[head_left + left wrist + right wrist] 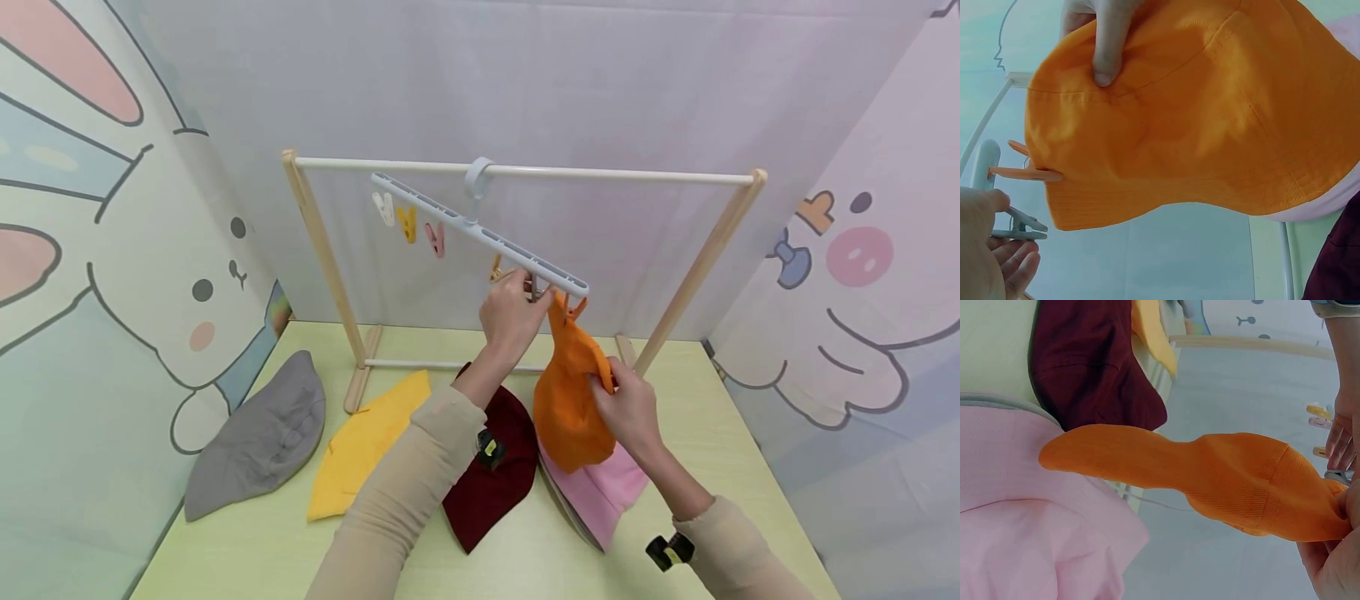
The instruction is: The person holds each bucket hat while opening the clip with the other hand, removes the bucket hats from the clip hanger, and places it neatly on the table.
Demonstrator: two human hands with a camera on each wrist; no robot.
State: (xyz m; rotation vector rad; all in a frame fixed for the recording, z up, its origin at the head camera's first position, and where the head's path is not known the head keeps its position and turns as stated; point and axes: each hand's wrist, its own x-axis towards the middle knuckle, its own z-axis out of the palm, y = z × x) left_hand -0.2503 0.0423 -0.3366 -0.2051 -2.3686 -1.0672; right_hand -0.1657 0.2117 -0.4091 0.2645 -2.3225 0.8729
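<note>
An orange bucket hat (573,400) hangs from the right end of a pale blue clip hanger (517,250), its edge caught in an orange clip (1029,173). My right hand (626,404) grips the hat, thumb lying across its crown in the left wrist view. Just left of the orange clip, my left hand (513,312) pinches a grey clip (1022,226) on the hanger. In the left wrist view the tips of this clip point at the hat's edge, a small gap apart from it.
The hanger hooks over the white rail (622,173) of a wooden-sided rack. White, yellow and pink clips (435,239) dangle at its left. Below lie a grey hat (262,442), a yellow hat (367,442), a dark red hat (495,483) and a pink hat (600,492).
</note>
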